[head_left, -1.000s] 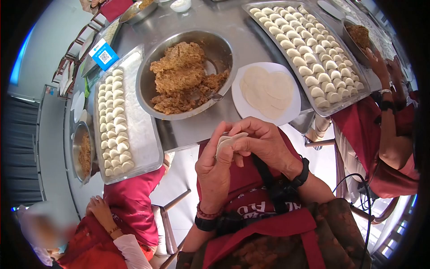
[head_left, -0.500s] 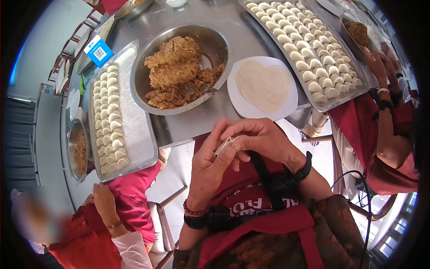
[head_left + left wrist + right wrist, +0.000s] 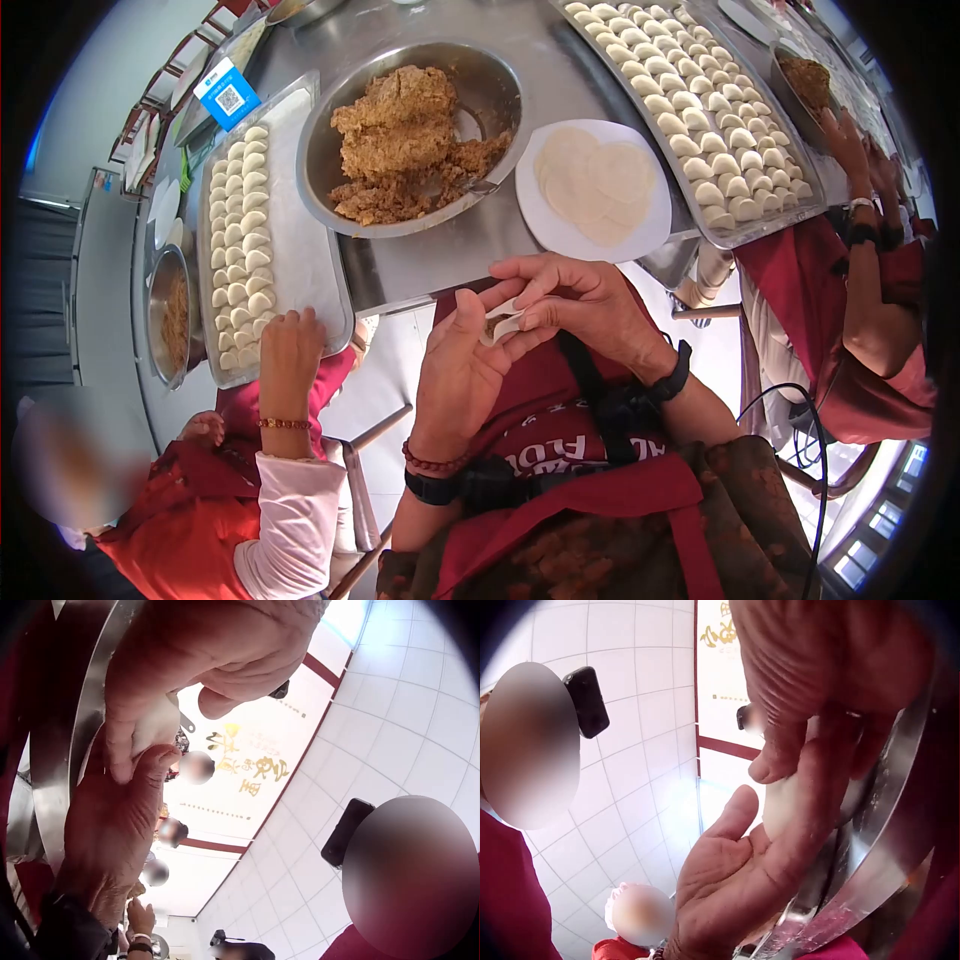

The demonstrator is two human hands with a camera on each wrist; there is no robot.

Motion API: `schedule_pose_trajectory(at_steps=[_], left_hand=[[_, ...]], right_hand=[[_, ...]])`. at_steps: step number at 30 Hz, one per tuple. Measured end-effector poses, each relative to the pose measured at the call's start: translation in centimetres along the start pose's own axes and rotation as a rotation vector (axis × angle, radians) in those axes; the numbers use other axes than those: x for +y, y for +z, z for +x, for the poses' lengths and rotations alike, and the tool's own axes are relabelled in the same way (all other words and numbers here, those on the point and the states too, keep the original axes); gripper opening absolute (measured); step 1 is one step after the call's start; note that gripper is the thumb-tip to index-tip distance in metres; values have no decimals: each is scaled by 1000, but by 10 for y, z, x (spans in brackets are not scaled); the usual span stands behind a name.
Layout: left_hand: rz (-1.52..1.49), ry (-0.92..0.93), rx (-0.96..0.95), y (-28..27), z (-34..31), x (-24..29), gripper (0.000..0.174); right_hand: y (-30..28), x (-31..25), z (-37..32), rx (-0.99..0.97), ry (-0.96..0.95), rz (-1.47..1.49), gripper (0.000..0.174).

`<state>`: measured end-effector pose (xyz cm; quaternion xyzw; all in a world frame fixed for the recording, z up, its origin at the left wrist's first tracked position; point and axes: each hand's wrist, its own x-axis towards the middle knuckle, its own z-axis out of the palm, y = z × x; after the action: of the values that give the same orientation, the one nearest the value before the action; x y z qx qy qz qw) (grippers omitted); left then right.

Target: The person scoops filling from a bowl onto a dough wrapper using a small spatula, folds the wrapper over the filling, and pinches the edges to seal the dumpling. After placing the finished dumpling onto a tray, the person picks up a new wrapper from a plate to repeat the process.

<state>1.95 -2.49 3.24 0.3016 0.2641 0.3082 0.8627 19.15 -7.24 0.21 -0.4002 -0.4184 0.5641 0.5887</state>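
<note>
A pale, folded dumpling [image 3: 507,325] is between my two hands in front of my apron, with a gap showing at its left end. My left hand [image 3: 464,362] supports it along its fingers; the thumb stands up, away from the dough. With thumb and fingertips, my right hand [image 3: 590,312] pinches the dumpling's upper edge. In the right wrist view the dough [image 3: 778,806] lies along the left fingers, partly covered by both hands. The left wrist view shows the right thumb against the dumpling [image 3: 159,724].
Ahead is a metal bowl [image 3: 312,190] of brown filling, with a plate [image 3: 536,222] of round wrappers beside it. Dumpling trays stand left [image 3: 318,270] and right [image 3: 690,222]. A neighbour's hand [image 3: 292,345] is at the left tray's near edge; another person works at right.
My left thumb has lifted off the dumpling, while my right fingers still pinch it. The neighbour's hand on the left has risen from the lap to the tray edge.
</note>
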Motion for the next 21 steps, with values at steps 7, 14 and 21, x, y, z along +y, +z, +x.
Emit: schedule_pose_trajectory(at_steps=[7, 14, 21], left_hand=[[71, -39, -56, -2, -2, 3, 62], [130, -70, -60, -1, -2, 6, 67], [-315, -139, -88, -10, 12, -13, 74]], right_hand=[[8, -10, 0, 1, 87, 30, 14], [5, -3, 0, -32, -31, -230, 11], [16, 2, 1, 119, -42, -88, 6]])
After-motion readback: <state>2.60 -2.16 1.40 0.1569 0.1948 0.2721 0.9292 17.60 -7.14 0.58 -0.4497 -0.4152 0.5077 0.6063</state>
